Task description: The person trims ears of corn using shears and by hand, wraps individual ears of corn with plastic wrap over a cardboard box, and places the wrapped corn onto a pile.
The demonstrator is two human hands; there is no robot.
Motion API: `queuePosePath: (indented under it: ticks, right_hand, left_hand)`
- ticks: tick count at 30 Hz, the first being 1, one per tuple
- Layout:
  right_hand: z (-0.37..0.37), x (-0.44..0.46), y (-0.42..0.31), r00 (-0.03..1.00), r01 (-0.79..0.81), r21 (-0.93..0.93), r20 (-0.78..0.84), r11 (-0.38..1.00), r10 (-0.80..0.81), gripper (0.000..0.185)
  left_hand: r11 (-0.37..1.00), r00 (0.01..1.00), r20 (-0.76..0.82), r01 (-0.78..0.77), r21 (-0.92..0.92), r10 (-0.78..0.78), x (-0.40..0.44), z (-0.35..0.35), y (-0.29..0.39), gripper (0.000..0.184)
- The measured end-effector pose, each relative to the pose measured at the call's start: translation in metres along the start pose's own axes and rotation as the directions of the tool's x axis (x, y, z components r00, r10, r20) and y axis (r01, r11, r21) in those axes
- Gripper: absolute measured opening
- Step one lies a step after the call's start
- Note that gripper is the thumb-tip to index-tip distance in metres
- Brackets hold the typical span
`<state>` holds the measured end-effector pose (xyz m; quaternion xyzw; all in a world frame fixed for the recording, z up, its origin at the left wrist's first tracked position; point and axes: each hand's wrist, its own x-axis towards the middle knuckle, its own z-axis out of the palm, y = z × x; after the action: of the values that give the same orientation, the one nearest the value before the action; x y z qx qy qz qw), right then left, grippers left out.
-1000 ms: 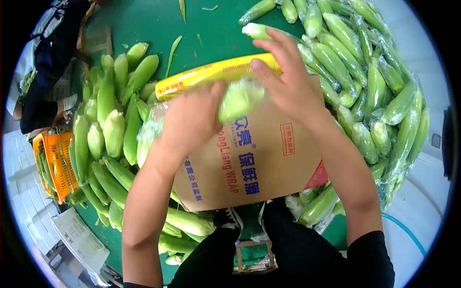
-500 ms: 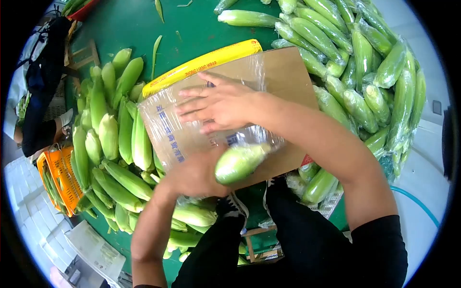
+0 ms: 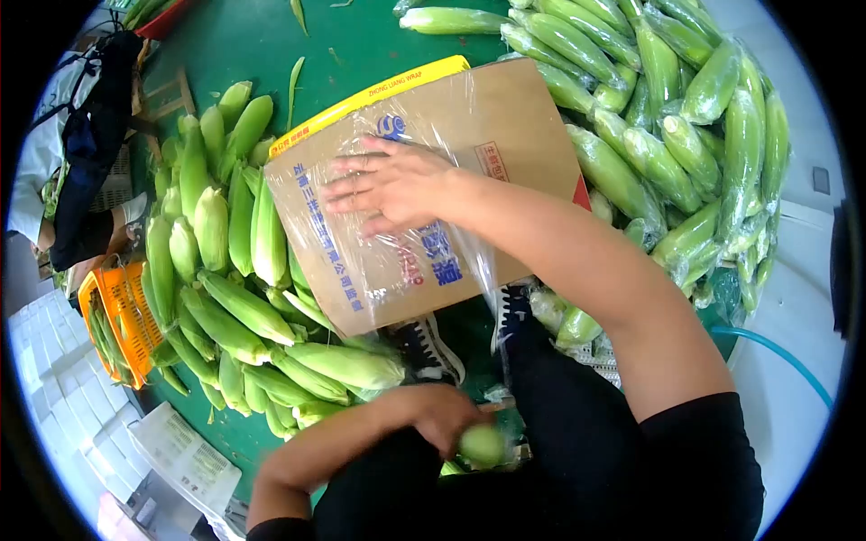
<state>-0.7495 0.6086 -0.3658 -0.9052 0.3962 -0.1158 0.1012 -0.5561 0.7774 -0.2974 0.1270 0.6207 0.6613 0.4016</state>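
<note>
My right hand (image 3: 392,187) lies flat with fingers spread on clear plastic film stretched over a cardboard box (image 3: 514,117). Behind the box's far edge runs a yellow wrap roll box (image 3: 388,91). Low between my legs, my left hand (image 3: 446,417) is closed around a green ear of corn (image 3: 483,445); only its rounded end shows, blurred. Unwrapped husked-on corn (image 3: 242,320) is heaped left of the cardboard. Film-wrapped corn (image 3: 663,162) lies piled to the right.
An orange basket (image 3: 135,311) with greens stands at the left, near another person's leg (image 3: 90,216). The floor is green (image 3: 361,45). A teal hose (image 3: 785,356) curves at the right. My shoes (image 3: 428,352) are just below the cardboard.
My left hand has moved down off the cardboard towards my legs, taking the ear of corn with it. My right hand has stayed on the film, and the printed cardboard is more exposed.
</note>
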Motion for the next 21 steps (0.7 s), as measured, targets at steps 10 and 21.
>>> queuePosePath:
  ticks: [10, 21]
  right_hand:
    - [-0.006, -0.008, -0.011, 0.988, 0.044, -0.08, -0.147, 0.996, -0.056, 0.054]
    - [-0.062, -0.091, -0.162, 0.718, -0.049, 0.871, -0.31, 0.489, 0.623, 0.03]
  left_hand:
    - [0.864, 0.929, 0.082, -0.3, -0.404, 0.361, -0.074, -0.007, 0.091, 0.084]
    - [0.926, 0.501, -0.788, -0.296, 0.234, 0.359, -0.167, 0.21, 0.216, 0.071]
